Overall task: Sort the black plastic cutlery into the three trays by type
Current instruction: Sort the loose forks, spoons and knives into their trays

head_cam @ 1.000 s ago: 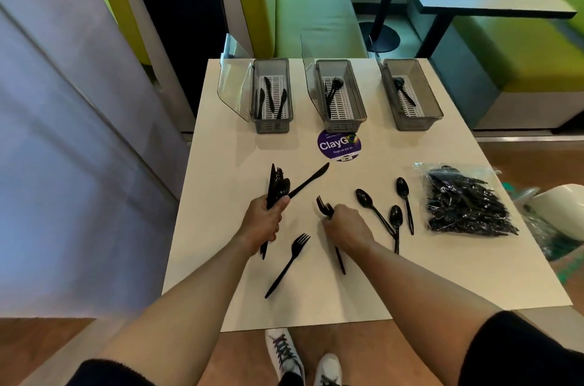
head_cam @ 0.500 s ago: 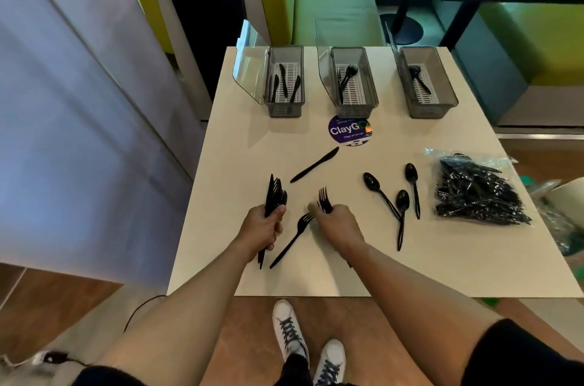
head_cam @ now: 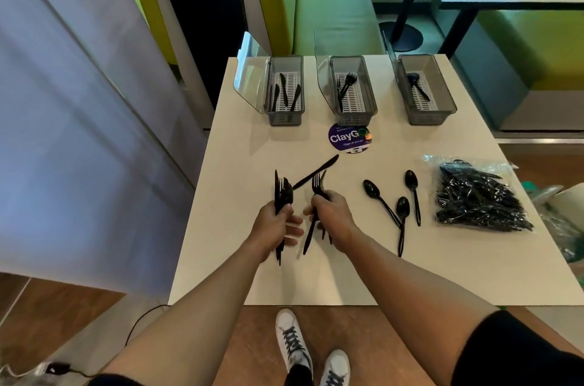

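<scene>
My left hand [head_cam: 278,224] is closed round a bundle of cutlery [head_cam: 282,196], held upright with the tips pointing away from me. My right hand [head_cam: 331,216] grips a few forks [head_cam: 319,185], tines up and away, handles trailing back under my palm. The forks' long axis runs roughly toward the middle tray [head_cam: 352,90], which already holds forks and sits straight ahead across the table [head_cam: 363,275], well apart from my hand, so I judge the right hand should carry them there. One knife [head_cam: 316,171] lies loose just beyond both hands, slanting up to the right. Three spoons [head_cam: 401,199] lie to my right, handles toward me, with the right tray [head_cam: 422,92] beyond them.
</scene>
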The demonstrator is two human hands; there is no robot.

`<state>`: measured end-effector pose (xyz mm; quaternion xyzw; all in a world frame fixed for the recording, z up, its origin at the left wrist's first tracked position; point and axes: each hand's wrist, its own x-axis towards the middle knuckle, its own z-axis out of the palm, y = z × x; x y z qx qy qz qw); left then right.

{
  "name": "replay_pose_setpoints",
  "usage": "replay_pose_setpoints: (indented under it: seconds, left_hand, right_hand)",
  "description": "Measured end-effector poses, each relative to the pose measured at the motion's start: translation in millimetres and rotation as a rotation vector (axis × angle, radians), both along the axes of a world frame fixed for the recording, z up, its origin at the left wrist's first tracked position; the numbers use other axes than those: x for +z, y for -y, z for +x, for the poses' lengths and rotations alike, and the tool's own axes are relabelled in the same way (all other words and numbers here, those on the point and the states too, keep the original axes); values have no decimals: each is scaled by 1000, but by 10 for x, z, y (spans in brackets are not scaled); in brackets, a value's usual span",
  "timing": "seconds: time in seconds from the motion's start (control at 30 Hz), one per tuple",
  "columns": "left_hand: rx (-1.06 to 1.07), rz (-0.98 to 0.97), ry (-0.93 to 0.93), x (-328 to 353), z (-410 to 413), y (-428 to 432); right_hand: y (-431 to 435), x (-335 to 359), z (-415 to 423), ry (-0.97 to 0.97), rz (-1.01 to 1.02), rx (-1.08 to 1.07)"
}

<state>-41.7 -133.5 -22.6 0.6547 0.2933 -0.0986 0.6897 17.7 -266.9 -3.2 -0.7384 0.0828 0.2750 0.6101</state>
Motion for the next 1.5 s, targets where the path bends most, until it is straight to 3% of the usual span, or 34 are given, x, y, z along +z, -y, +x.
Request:
replay_pose_setpoints:
  seconds: [0.1, 0.3, 0.53, 0.73, 0.87, 1.07, 1.27, 1.4, 1.5]
  left_hand:
    - [21, -83, 31, 47, 154, 99]
    - [53, -232, 47, 114, 469, 242]
    - [88, -300, 21, 104, 750, 368]
    - [102, -509, -8, 101, 921, 508]
    - [-4, -610, -18, 89, 1013, 601]
    - [-5, -508, 28, 127, 1135, 833]
    - [113, -300, 4, 91, 1321, 958]
    - [62, -264, 25, 113, 1374, 970]
    - [-9, -172, 29, 58, 1379, 933]
  right_hand:
    - [-11, 51, 115, -41, 82, -28]
    - [-6, 102, 254, 21, 34, 63]
    - [-51, 84, 401, 266, -217, 215]
    - [32, 16, 486, 311, -305, 225]
    - [180, -36, 567, 347, -463, 237]
    - [502, -28, 559, 446, -619, 351]
    - [825, -29, 585, 577, -611, 454]
    - [1084, 67, 700, 622, -579, 336]
    - [1300, 82, 802, 582, -665, 192]
